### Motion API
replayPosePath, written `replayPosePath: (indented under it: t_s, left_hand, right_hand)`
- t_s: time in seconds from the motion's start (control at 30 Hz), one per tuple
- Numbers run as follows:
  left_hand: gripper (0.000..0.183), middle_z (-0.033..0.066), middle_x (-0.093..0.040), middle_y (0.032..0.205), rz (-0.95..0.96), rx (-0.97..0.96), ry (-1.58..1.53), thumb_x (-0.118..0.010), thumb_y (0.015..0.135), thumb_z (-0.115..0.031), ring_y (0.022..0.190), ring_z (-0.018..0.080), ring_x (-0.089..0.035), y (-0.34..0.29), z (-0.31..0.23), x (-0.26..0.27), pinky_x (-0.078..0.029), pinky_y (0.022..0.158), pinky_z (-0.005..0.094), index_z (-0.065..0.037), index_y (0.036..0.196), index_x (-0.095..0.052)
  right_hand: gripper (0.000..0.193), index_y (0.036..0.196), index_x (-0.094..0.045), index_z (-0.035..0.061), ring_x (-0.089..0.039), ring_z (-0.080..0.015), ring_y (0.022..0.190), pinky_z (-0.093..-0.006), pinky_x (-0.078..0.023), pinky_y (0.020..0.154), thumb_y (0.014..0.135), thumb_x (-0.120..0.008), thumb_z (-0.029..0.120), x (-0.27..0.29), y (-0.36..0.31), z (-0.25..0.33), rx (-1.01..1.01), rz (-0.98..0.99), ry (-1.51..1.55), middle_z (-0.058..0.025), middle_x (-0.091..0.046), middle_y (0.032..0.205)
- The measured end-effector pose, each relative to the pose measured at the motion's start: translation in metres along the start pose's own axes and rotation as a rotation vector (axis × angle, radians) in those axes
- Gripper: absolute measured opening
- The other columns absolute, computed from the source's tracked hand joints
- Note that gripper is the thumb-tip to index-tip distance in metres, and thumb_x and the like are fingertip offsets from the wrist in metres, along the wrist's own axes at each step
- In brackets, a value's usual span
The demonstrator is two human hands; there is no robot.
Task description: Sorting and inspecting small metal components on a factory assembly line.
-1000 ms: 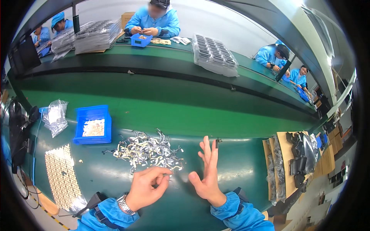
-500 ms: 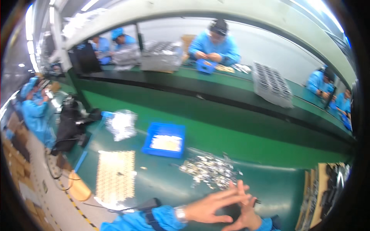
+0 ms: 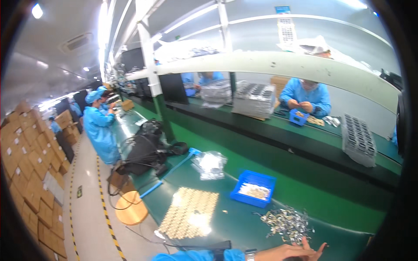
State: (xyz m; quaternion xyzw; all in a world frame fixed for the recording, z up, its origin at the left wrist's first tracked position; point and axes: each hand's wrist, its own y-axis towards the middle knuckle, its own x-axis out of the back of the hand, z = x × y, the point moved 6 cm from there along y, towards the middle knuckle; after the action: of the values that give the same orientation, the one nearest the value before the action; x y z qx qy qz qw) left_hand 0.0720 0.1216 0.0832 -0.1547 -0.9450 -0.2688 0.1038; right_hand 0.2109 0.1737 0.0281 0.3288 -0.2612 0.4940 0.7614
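At the bottom edge, my left hand point(image 3: 278, 253) reaches rightward with its fingers stretched out, a metal band at its wrist. It is just in front of a loose heap of small shiny metal parts point(image 3: 287, 224). Only stretched fingers show of my right hand point(image 3: 319, 251), touching or overlapping the left fingertips; its palm and arm are cut off by the frame. I see nothing held in either hand. Left of the heap, a blue plastic bin point(image 3: 250, 201) holds small pale pieces. A sheet-like array of small beige parts point(image 3: 189, 213) lies further left on the green table.
A clear plastic bag point(image 3: 210, 165) and a black bag point(image 3: 146, 145) lie at the table's left side. A round wooden stool point(image 3: 131, 208) stands beside it. Across a raised ledge, a person in blue point(image 3: 307, 95) works near stacked trays point(image 3: 359, 139). Cardboard boxes point(image 3: 30, 174) line the aisle.
The view has swung left and up, so the table and heap appear further right and lower. My hands sit lower in the frame, the right one mostly cut off now.
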Motion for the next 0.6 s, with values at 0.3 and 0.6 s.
replayPosePath:
  t_s: [0.3, 0.6]
  left_hand:
    - [0.056, 0.0209, -0.069, 0.111, -0.045, -0.032, 0.032, -0.074, 0.086, -0.024, 0.099, 0.0381, -0.068, -0.005, 0.009, 0.0, -0.054, 0.086, 0.0437, -0.003, 0.136, -0.059]
    - [0.053, 0.0224, -0.069, 0.111, -0.032, -0.035, 0.05, -0.071, 0.089, -0.023, 0.1, 0.0372, -0.068, -0.005, 0.006, -0.001, -0.054, 0.088, 0.043, -0.001, 0.136, -0.059]
  right_hand:
    - [0.141, 0.156, 0.025, 0.012, -0.044, -0.0417, 0.139, -0.0488, -0.038, 0.115, 0.077, -0.08, 0.062, -0.007, -0.007, -0.015, -0.082, -0.217, 0.382, -0.0299, -0.032, 0.157]
    - [0.142, 0.156, 0.028, 0.0144, -0.045, -0.0408, 0.139, -0.048, -0.039, 0.114, 0.078, -0.085, 0.05, -0.004, -0.004, -0.003, -0.084, -0.287, 0.554, -0.0309, -0.036, 0.153]
